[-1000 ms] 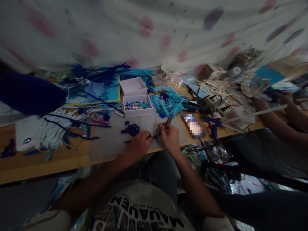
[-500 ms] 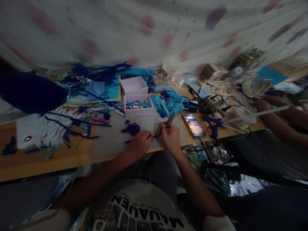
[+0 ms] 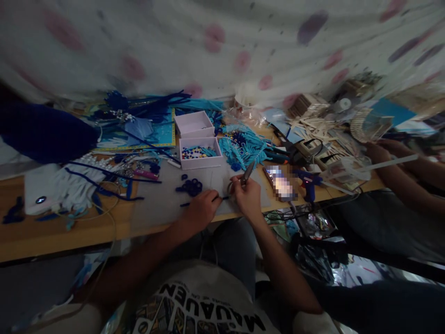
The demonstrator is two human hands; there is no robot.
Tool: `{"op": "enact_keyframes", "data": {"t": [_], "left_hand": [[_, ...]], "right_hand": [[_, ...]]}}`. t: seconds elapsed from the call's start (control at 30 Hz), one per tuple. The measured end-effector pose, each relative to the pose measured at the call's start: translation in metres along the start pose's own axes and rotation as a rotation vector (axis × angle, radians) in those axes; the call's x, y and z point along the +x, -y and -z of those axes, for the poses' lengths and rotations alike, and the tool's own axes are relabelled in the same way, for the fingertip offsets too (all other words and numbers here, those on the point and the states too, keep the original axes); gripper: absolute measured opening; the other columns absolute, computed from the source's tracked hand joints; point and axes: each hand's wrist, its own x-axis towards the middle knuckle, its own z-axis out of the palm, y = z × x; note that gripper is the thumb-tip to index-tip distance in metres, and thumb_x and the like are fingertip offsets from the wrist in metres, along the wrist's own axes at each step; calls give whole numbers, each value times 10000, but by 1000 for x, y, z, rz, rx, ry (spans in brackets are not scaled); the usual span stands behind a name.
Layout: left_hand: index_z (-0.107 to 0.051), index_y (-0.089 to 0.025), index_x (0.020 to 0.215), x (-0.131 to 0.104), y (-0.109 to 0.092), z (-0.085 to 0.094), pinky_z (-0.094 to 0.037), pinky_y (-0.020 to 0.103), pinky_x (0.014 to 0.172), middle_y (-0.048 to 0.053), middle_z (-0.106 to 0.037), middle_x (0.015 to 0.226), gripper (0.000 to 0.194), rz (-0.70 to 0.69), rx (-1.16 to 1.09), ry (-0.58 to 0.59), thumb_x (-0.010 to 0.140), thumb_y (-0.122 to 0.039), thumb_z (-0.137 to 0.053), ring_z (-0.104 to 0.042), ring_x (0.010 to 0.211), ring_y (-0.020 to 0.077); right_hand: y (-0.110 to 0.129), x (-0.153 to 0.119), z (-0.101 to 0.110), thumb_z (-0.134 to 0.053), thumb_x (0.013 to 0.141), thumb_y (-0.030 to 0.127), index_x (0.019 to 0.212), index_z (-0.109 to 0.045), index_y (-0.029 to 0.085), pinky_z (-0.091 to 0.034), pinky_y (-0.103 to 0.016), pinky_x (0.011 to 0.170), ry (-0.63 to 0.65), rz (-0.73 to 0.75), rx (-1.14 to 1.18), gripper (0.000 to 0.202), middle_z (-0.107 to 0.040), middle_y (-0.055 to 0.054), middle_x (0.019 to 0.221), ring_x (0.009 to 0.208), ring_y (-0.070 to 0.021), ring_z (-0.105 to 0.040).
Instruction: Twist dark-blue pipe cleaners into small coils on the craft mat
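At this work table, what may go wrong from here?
The right hand holds scissors close to the left hand, which pinches a dark blue strip; a slip might nick the left hand. The dark blue rings beside the left hand could be scattered. The glue gun, if hot, might mark the phone beside it.

The camera sits on my head and faces forward and down. Its wide view takes the worktop (image 3: 45,241) across the middle, front edge rising toward the right, with the spotted cloth (image 3: 167,46) behind it along the top. My shirt (image 3: 198,283) enters at the bottom, close to the lens; my left hand (image 3: 203,206) and right hand (image 3: 249,197) fall near the centre, farther out.
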Motion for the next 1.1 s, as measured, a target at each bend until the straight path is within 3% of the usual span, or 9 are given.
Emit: {"op": "enact_keyframes", "data": {"t": [0.23, 0.4, 0.6, 0.73, 0.83, 0.9, 0.93, 1.0, 1.1], "left_hand": [[-693, -131, 1025, 0, -1, 4, -511, 339, 838, 86, -660, 979, 234, -1, 1, 28, 1005, -166, -463, -612, 944, 221], [-651, -113, 1198, -2, 2, 10, -487, 391, 919, 111, -666, 1095, 269, -5, 4, -33, 992, -208, -505, -568, 1042, 257], [-716, -133, 1006, 1, 2, 25, -503, 408, 858, 109, -691, 979, 209, 31, 42, 60, 938, -101, -521, -588, 1005, 284], [-718, -155, 1006, 4, 5, 49, -511, 381, 885, 96, -712, 995, 193, 143, -186, -142, 943, -132, -537, -634, 984, 244], [-715, -177, 968, 9, 9, 74, -533, 327, 814, 61, -725, 951, 136, 263, -551, -341, 923, -210, -592, -669, 890, 197], [-708, -171, 942, 13, 10, 85, -543, 285, 702, 41, -724, 873, 148, 377, -856, -386, 873, -291, -659, -673, 771, 171], [-702, -165, 936, 16, 9, 86, -543, 269, 655, 34, -721, 846, 195, 437, -1006, -384, 839, -334, -692, -669, 726, 162], [-685, -156, 938, 20, 4, 81, -553, 258, 618, 31, -718, 832, 297, 530, -1255, -362, 777, -400, -740, -670, 702, 158], [-665, -149, 975, 19, -5, 58, -578, 285, 634, 47, -716, 853, 350, 591, -1351, -319, 786, -441, -710, -685, 737, 180]], "right_hand": [[-4, 12, 15, -504, 897, 449, 817, -653, 163, -423, -270, 546, 48, 28, -98, 332, -644, -28, 573, 521, -181, -587], [-3, 34, 45, -442, 961, 330, 1041, -663, 151, -446, -315, 721, -13, 164, -629, 295, -731, -116, 890, 800, -244, -664], [-19, 50, 31, -480, 940, 246, 1139, -619, 70, -449, -371, 866, 97, 51, -969, 300, -660, -225, 1143, 1033, -309, -623], [-20, 52, 26, -561, 919, 334, 1076, -663, 43, -426, -437, 940, 55, 76, -977, 346, -647, -259, 1114, 1098, -361, -575], [-9, 40, 29, -599, 901, 344, 1092, -686, 87, -427, -469, 963, -64, 156, -795, 332, -652, -240, 1155, 1139, -363, -559], [2, 21, 28, -574, 920, 349, 1083, -700, 120, -464, -426, 934, -106, 195, -478, 308, -691, -190, 1113, 1083, -311, -609], [8, 9, 26, -560, 931, 377, 1050, -708, 129, -498, -379, 872, -80, 184, -264, 312, -720, -155, 1027, 986, -273, -653], [18, -20, 18, -529, 948, 478, 985, -719, 157, -516, -294, 671, 162, 99, 113, 374, -728, -83, 838, 748, -205, -673], [16, -56, 5, -625, 886, 481, 937, -716, 163, -450, -231, 520, 325, -72, 361, 335, -684, -17, 659, 557, -151, -609]]}}
